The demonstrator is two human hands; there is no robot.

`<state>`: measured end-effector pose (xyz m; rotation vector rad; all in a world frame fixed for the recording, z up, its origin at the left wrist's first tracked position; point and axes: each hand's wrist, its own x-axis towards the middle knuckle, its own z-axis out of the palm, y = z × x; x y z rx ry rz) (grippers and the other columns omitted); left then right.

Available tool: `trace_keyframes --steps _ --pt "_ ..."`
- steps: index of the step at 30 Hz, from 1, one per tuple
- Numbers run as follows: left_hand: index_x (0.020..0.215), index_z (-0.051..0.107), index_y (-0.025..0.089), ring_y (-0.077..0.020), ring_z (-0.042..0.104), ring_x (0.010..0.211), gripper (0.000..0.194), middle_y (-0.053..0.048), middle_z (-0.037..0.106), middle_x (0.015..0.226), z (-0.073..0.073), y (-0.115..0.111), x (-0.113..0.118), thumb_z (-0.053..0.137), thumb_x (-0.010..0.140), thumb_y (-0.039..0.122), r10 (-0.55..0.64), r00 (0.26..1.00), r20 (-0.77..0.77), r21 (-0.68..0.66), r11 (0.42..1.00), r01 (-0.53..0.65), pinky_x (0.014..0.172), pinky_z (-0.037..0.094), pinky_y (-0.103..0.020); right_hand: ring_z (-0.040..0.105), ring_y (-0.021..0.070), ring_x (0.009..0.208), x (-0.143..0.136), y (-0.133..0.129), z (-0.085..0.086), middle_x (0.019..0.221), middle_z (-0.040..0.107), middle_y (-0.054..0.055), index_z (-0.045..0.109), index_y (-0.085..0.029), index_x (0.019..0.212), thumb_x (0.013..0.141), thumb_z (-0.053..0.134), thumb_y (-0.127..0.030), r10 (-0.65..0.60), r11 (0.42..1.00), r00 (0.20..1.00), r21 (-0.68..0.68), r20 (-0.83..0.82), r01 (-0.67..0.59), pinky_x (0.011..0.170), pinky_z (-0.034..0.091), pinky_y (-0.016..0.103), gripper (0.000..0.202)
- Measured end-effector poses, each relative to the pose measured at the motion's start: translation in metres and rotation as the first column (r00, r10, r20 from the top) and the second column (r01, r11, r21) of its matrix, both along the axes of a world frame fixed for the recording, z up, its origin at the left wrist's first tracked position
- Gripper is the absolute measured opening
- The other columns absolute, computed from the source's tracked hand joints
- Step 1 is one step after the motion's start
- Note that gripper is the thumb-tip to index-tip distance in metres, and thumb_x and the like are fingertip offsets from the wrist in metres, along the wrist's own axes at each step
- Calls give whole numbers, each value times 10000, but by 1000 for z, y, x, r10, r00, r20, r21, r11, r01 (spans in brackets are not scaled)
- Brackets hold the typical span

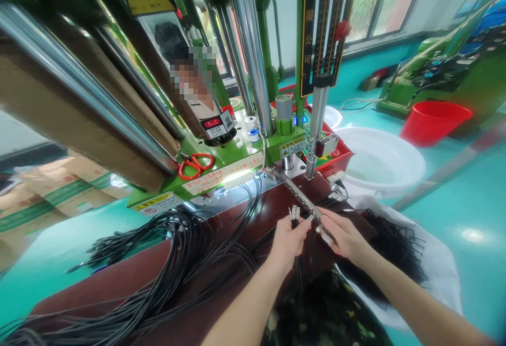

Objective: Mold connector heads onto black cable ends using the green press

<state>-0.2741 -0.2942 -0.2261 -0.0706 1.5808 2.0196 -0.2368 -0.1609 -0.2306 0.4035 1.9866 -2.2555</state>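
Note:
My left hand (289,238) is closed around several thin black cables, and their silvery metal connectors (294,213) stick up above the fingers. Its fingertips come close to the near end of a long narrow metal bar (299,195) with notches along it. My right hand (343,233) grips that end of the bar from the right side. The bar slants away over the brown tabletop (272,219) towards the green machine (253,161). Small connector pieces show between the two hands, but I cannot make out how they sit on the bar.
Long black cables (185,251) lie across the table's left side. Orange-handled scissors (195,166) rest on the machine ledge. Right of the table are a white sack (438,272) with black cables, a white tub (395,159) and a red bucket (432,119). A person (193,82) is behind the machine.

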Motion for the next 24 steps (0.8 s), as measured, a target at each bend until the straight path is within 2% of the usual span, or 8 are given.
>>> trace_keyframes --steps 4,8,10,13,15,18,21,24 --pt "608 429 172 -1 209 268 411 113 325 351 0 1 0 687 540 484 6 1000 1 -18 1000 -6 277 106 -146 318 64 348 0 1 -3 499 453 -22 491 -122 1222 753 502 -548 37 997 998 68 -54 -33 289 216 173 634" --pt "602 418 174 -6 225 271 394 106 336 366 -1 1 2 679 561 465 21 1000 -11 -22 1000 -21 274 113 -146 401 102 432 2 3 -5 532 479 -6 493 -137 1226 817 455 -485 115 962 979 266 -169 -67 387 354 216 538" --pt "611 421 172 -7 228 276 378 105 336 380 -3 -1 2 665 586 460 15 1000 -27 -20 1000 -15 274 119 -147 424 114 459 1 3 -6 543 489 -1 505 -145 1216 818 461 -475 137 950 973 304 -188 -75 425 386 230 519" --pt "647 448 166 -22 279 302 338 88 364 408 -4 -4 -1 588 675 473 30 993 -115 -23 999 -33 285 187 -151 388 96 416 0 2 -7 538 485 -2 479 -124 1231 795 471 -512 117 977 983 193 -138 -89 357 327 208 584" --pt "677 448 172 -27 293 330 320 89 347 425 -3 -7 -5 516 736 478 116 980 -163 8 993 -117 309 235 -149 348 79 383 -1 1 -7 529 478 -2 471 -109 1230 751 508 -553 60 995 994 88 -96 -51 308 252 189 654" --pt "725 394 207 -22 210 338 302 109 266 452 0 -9 -7 450 771 499 213 973 -89 72 976 -207 308 179 -132 363 78 407 -1 0 -6 580 504 21 507 -131 1196 665 585 -590 -36 999 999 0 -41 36 294 197 173 706" --pt "724 360 222 -19 176 335 302 112 276 464 2 -7 -5 498 740 490 101 995 -15 21 995 -101 300 109 -129 372 81 434 -1 1 -3 591 497 16 509 -162 1200 650 609 -585 -41 998 999 -39 -4 41 302 182 161 701" --pt "675 393 203 -17 187 330 297 108 283 441 3 -5 -2 559 702 448 1 1000 -3 -44 999 -2 296 106 -135 346 69 424 1 2 -1 579 481 3 469 -164 1242 676 599 -570 13 998 1000 -55 9 -13 311 180 157 709"
